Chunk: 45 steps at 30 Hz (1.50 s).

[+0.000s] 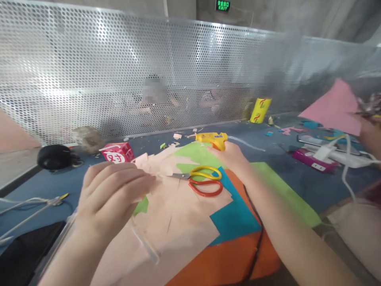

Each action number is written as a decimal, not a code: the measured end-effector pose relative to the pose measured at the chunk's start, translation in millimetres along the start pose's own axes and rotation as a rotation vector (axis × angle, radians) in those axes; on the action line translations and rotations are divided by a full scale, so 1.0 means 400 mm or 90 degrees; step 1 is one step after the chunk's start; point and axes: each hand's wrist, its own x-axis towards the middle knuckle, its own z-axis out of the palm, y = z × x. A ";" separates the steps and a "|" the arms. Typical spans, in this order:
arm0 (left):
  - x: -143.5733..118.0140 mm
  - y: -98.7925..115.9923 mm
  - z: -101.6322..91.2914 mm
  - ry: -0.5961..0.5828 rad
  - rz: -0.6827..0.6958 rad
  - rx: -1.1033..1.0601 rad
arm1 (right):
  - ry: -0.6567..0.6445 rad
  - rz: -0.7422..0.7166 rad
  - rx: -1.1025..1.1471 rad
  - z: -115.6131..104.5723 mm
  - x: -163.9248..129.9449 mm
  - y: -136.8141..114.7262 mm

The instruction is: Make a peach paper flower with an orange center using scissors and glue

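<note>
My right hand [233, 157] is closed round the handle of a yellow hot glue gun [210, 138], which points left near the far edge of the paper pile. My left hand [114, 194] is pinched above pale pink paper [178, 214]; whatever sits between its fingertips is too small to make out. Between the hands lie scissors [205, 182] with one yellow and one red handle loop, blades toward my left fingers. Green paper [196, 153], blue paper [235, 222] and orange paper [205, 266] lie around the pink sheets. A clear glue stick [145, 244] rests on the pink paper.
A red box [118, 152] and a black round object [55, 157] stand at left, near white cables [26, 214]. A perforated metal screen [119, 71] borders the table. At right are a yellow package [260, 110], a purple power strip [315, 159] and another person's arm [372, 135] beside pink paper.
</note>
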 end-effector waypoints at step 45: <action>-0.002 0.059 0.022 -0.129 0.087 -0.090 | 0.232 -0.829 0.050 -0.036 -0.172 -0.101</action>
